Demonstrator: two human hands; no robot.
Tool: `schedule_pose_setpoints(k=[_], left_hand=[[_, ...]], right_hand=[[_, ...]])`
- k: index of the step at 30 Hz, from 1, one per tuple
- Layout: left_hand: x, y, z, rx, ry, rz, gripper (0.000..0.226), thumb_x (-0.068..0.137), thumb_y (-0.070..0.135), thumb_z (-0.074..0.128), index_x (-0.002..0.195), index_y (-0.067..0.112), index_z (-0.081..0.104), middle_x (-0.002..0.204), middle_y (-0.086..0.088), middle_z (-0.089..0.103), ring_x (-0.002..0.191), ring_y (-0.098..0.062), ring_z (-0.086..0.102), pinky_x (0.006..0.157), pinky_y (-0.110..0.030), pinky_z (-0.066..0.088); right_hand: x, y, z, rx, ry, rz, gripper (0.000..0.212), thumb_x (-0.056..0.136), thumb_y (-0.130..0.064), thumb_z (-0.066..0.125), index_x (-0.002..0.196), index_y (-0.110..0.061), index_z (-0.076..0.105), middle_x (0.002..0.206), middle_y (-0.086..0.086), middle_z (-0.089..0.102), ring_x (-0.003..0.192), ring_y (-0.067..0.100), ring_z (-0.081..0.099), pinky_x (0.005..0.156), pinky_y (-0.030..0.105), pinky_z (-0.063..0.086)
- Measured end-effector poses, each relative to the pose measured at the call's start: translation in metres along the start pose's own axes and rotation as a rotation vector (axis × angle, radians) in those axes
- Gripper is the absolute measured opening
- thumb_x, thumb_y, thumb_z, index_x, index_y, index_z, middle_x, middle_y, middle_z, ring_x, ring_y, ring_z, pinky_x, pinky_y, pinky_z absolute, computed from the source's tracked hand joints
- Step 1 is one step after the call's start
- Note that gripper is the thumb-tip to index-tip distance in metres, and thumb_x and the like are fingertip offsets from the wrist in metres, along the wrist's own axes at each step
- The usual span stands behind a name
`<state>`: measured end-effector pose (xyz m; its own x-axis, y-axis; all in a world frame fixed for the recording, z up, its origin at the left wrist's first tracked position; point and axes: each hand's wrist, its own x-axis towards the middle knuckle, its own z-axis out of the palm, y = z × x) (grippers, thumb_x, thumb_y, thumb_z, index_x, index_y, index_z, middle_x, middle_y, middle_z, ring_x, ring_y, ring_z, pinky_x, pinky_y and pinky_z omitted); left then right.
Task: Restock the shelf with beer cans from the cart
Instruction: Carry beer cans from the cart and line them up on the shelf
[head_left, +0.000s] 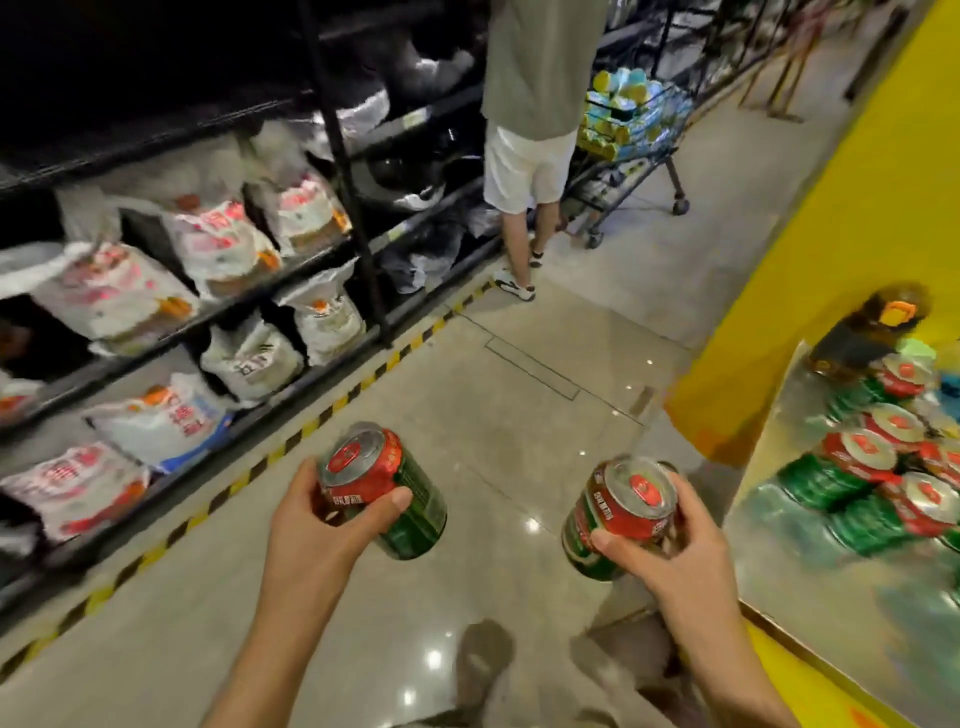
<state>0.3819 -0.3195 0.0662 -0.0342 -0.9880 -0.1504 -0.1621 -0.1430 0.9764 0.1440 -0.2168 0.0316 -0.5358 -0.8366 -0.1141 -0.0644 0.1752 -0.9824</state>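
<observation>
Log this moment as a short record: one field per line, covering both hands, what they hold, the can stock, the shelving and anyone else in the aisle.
left hand: grips left can, red top, green body
right hand: grips right can, same design
can stock: more such cans lying on a shiny surface at right
shelving: black racks at left holding white bags
other person: stands up the aisle beside a loaded trolley

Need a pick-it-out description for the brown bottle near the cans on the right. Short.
Start at the yellow wall on the right side of the aisle, and follow it down to the shiny metallic surface stacked with red-and-green beer cans. At the far end of that stack stands the brown bottle. It is the only dark amber item there, taller than the cans, with an orange label near its top.
</observation>
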Motion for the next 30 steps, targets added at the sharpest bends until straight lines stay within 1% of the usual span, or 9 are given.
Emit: schedule_pose_setpoints(k=[2,5,8,12,15,17,22,26,30], left_hand=[[0.008,-0.003,-0.037,-0.017,0.1,-0.017,0.044,0.067,0.013,0.079,0.093,0.038,0.052,0.095,0.019,0.058,0.086,0.003,0.054,0.067,-0.017,0.04],[0.02,-0.009,-0.085,-0.026,0.233,-0.041,0.052,0.062,0.023,0.079,0.106,0.034,0.054,0.097,0.019,0.06,0.089,0.003,0.055,0.07,-0.019,0.042],[0.036,-0.012,-0.115,-0.037,0.338,-0.071,0.064,0.052,0.036,0.075,0.112,0.031,0.054,0.102,0.017,0.061,0.095,-0.001,0.055,0.078,-0.026,0.044],[0.073,-0.017,-0.135,-0.063,0.435,-0.086,0.063,0.059,0.027,0.078,0.118,0.026,0.056,0.108,0.008,0.063,0.1,-0.012,0.057,0.078,-0.027,0.044],[0.115,-0.017,-0.144,-0.084,0.463,-0.101,0.054,0.065,0.02,0.079,0.112,0.031,0.055,0.106,0.012,0.062,0.1,-0.008,0.056,0.08,-0.029,0.044],[0.148,-0.011,-0.149,-0.099,0.483,-0.108,0.052,0.066,0.018,0.079,0.11,0.031,0.055,0.104,0.014,0.061,0.098,-0.006,0.055,0.077,-0.027,0.044],[0.227,0.013,-0.164,-0.106,0.532,-0.098,0.053,0.065,0.023,0.08,0.11,0.034,0.054,0.104,0.015,0.061,0.098,-0.003,0.055,0.079,-0.027,0.044],[0.278,0.023,-0.181,-0.104,0.583,-0.073,0.049,0.066,0.022,0.08,0.103,0.039,0.054,0.099,0.017,0.063,0.089,0.004,0.059,0.068,-0.012,0.043],[0.308,0.022,-0.207,-0.116,0.647,-0.117,0.051,0.065,0.018,0.082,0.107,0.034,0.058,0.1,0.014,0.066,0.088,0.005,0.06,0.07,-0.014,0.044]], right_hand=[[0.013,-0.01,0.045,0.024,-0.087,-0.012,0.068,0.046,-0.023,0.084,0.107,-0.038,0.057,0.105,-0.014,0.066,0.098,0.0,0.062,0.087,0.026,0.049],[0.029,-0.024,0.105,0.064,-0.238,-0.026,0.059,0.05,-0.019,0.082,0.1,-0.038,0.059,0.096,-0.023,0.068,0.091,-0.003,0.063,0.078,0.023,0.048],[0.047,-0.037,0.152,0.069,-0.371,-0.033,0.067,0.043,-0.028,0.092,0.1,-0.047,0.062,0.104,-0.016,0.068,0.096,0.004,0.064,0.083,0.029,0.05],[0.087,-0.053,0.201,0.044,-0.471,-0.062,0.069,0.039,-0.039,0.084,0.103,-0.048,0.061,0.108,-0.012,0.067,0.099,0.007,0.064,0.085,0.03,0.051],[0.127,-0.063,0.235,0.02,-0.504,-0.081,0.078,0.036,-0.041,0.083,0.111,-0.038,0.06,0.109,-0.012,0.067,0.101,0.008,0.063,0.087,0.033,0.052],[0.158,-0.071,0.259,0.002,-0.522,-0.09,0.08,0.034,-0.042,0.083,0.111,-0.04,0.058,0.109,-0.017,0.066,0.102,0.006,0.062,0.088,0.031,0.051],[0.233,-0.098,0.321,-0.014,-0.591,-0.107,0.078,0.036,-0.039,0.084,0.109,-0.042,0.058,0.109,-0.019,0.065,0.102,0.004,0.061,0.088,0.031,0.051],[0.279,-0.116,0.378,-0.026,-0.678,-0.148,0.079,0.043,-0.03,0.086,0.116,-0.036,0.058,0.112,-0.012,0.065,0.104,0.007,0.061,0.088,0.032,0.052],[0.305,-0.128,0.435,-0.036,-0.794,-0.14,0.075,0.05,-0.019,0.091,0.115,-0.037,0.058,0.11,-0.013,0.066,0.1,0.003,0.062,0.088,0.031,0.051]])
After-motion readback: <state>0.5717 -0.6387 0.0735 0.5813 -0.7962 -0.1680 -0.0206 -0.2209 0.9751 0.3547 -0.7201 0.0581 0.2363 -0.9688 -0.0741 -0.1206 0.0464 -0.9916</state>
